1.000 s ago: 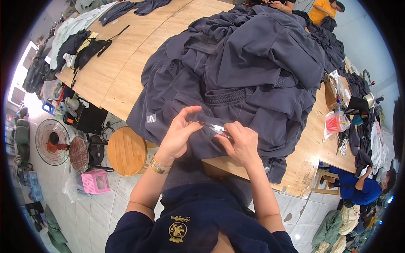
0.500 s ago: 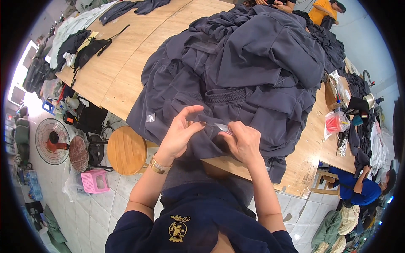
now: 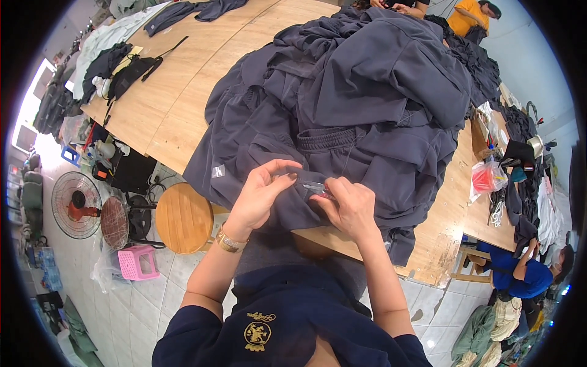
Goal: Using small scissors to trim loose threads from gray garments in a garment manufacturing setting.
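Note:
A big heap of dark grey-blue garments (image 3: 354, 104) lies on a long wooden table (image 3: 177, 110). My left hand (image 3: 260, 196) pinches a fold of the nearest garment at the table's front edge. My right hand (image 3: 348, 205) holds a small metal tool (image 3: 315, 186), thin and shiny like thread snips, with its tip at the same fold. Both hands are close together, almost touching. A gold bracelet sits on my left wrist.
A round wooden stool (image 3: 183, 217) stands left of me, with a pink plastic stool (image 3: 137, 263) and a floor fan (image 3: 76, 205) further left. Black bags (image 3: 131, 70) lie on the table's far left. Other people (image 3: 520, 275) work at the right and far end.
My hands have stayed at the same fold of fabric. The fingers of my left hand have shifted slightly and the metal tool now shows less between the hands.

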The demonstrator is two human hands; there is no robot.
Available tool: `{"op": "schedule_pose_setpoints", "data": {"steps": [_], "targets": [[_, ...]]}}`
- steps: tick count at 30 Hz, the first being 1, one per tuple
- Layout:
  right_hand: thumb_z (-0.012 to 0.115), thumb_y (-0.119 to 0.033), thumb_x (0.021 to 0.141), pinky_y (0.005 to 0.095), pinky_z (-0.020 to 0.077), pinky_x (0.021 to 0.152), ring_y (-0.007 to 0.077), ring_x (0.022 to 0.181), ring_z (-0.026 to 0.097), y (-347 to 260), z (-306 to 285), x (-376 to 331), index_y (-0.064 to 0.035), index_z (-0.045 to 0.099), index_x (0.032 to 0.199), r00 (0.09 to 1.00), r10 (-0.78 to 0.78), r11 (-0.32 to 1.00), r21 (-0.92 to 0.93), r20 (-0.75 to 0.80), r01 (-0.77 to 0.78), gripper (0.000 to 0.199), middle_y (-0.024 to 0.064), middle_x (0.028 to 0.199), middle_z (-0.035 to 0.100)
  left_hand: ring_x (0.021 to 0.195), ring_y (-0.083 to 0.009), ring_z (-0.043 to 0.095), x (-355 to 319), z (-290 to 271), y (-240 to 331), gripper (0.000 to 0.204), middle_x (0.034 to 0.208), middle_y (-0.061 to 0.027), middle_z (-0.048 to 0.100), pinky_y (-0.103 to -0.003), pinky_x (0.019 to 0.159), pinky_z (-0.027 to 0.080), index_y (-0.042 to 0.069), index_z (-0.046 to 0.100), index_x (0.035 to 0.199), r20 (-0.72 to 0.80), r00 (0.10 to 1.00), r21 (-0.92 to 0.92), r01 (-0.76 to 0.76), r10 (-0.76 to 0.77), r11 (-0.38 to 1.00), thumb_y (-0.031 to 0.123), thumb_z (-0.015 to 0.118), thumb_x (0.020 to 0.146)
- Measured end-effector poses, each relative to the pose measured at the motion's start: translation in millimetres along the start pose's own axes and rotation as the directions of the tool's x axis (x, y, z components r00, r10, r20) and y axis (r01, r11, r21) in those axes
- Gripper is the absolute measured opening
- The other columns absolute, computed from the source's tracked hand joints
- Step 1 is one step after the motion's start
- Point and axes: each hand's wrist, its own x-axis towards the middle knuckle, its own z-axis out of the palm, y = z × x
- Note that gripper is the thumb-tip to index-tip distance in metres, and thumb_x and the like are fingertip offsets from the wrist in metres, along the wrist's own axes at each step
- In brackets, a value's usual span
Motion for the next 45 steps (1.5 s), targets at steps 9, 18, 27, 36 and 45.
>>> {"op": "schedule_pose_setpoints", "data": {"steps": [9,18,27,36,45], "targets": [[0.071,-0.036,0.076,0.0286,0.0383,0.047,0.0183,0.047,0.05,2.9,-0.8,-3.4,-0.0096,0.058,0.08,0.999,0.031,1.0,0.0,-0.022,-0.031,0.03,0.0009,0.063,0.052,0.085,-0.008,0.062,-2.4,0.3,2.2,0.017,0.095,-0.0076,0.065,-0.02,0.078,0.051,-0.005,0.057,0.107,-0.016,1.0,0.016,-0.006,0.006,1.0,0.002,0.053,0.091],[0.071,-0.038,0.076,0.0279,0.0372,0.047,0.0171,0.048,0.049,-2.1,-2.0,-0.8,-0.0097,0.058,0.081,0.999,-0.036,0.997,-0.071,-0.009,0.035,0.032,0.0003,0.063,0.051,0.086,-0.0079,0.062,-2.9,0.6,3.0,0.017,0.096,-0.0072,0.065,-0.021,0.079,0.05,-0.005,0.058,0.106,-0.02,1.0,0.008,-0.023,0.023,1.0,0.001,0.054,0.091],[0.071,-0.037,0.075,0.0276,0.0372,0.047,0.017,0.048,0.049,-1.9,-0.9,0.6,-0.01,0.058,0.081,0.999,-0.037,0.998,-0.053,-0.019,0.036,0.031,0.0,0.063,0.051,0.086,-0.0085,0.062,-3.1,1.8,5.2,0.018,0.096,-0.0079,0.065,-0.021,0.079,0.051,-0.005,0.057,0.107,-0.017,1.0,-0.011,-0.012,0.011,1.0,0.001,0.053,0.09],[0.071,-0.036,0.076,0.028,0.0375,0.047,0.0175,0.047,0.049,-1.1,-0.3,0.1,-0.0098,0.058,0.082,0.999,-0.013,0.999,-0.038,-0.036,0.011,0.03,0.0005,0.064,0.052,0.093,-0.0081,0.059,-5.9,7.5,11.1,0.026,0.103,-0.0071,0.064,-0.021,0.086,0.046,-0.003,0.058,0.115,0.025,0.997,0.019,-0.066,0.066,0.998,-0.001,0.053,0.09],[0.071,-0.036,0.076,0.0285,0.0373,0.046,0.0178,0.047,0.049,-2.7,-1.7,1.3,-0.01,0.059,0.082,1.0,-0.008,0.999,-0.041,-0.017,0.007,0.029,0.0007,0.064,0.052,0.093,-0.0081,0.058,-10.3,14.1,14.3,0.035,0.103,-0.0078,0.063,-0.021,0.087,0.047,-0.006,0.057,0.116,0.083,0.99,0.196,-0.128,0.113,0.972,-0.008,0.062,0.081]]}}
